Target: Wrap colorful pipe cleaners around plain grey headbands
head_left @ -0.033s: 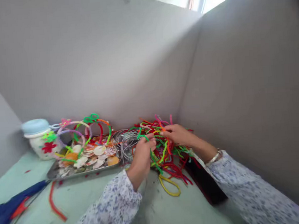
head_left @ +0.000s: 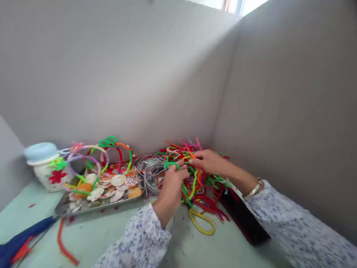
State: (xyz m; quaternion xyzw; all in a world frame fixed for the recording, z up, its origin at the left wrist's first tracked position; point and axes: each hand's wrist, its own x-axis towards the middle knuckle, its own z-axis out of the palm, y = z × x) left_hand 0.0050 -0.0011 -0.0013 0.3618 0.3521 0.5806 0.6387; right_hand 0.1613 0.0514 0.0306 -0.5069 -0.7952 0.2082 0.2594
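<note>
Currently handled: pipe cleaners (head_left: pixel 194 183), tangled heap, centre-right of the table (head_left: pixel 204 257), near the far panel (head_left: pixel 124 80).
Left hand (head_left: pixel 171 185): left side of heap, green strand (head_left: pixel 184 191) at its fingers; grip half curled, can't tell if pinching.
Right hand (head_left: pixel 212 163): far right of heap, orange strand (head_left: pixel 199 179) by its fingertips; grip bent inward, can't tell if it's pressed on anything.
Around the heap: silver wire (head_left: pixel 145 176) coiled just left, yellow loop (head_left: pixel 209 233) on the near side, black box (head_left: pixel 247 224) near right.
Handling tip: probably best to steady the heap lightly with one hand, ease single strands free by an end with the other.
Watch: yanking would likely tighten the tangle or kink strands; pulling leftward could snag the silver wire.
</note>
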